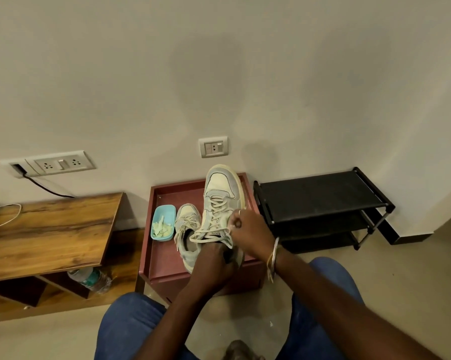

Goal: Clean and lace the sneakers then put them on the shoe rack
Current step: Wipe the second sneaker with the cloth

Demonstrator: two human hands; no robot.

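A grey and cream sneaker [220,196] is held toe-up over the maroon side table [164,258]. My left hand [214,261] grips its heel end from below. My right hand [250,229] pinches the cream lace [206,236] at the shoe's right side near the top eyelets. The second sneaker [186,229] lies on the table just left of it, its laces loose. The black shoe rack [320,198] stands to the right against the wall, its shelves bare.
A light blue tub [163,224] with pale scraps sits on the table's left part. A wooden desk [50,232] stands left, a plastic water bottle [90,279] lying in its lower shelf. My knees in blue trousers [130,326] frame the floor below.
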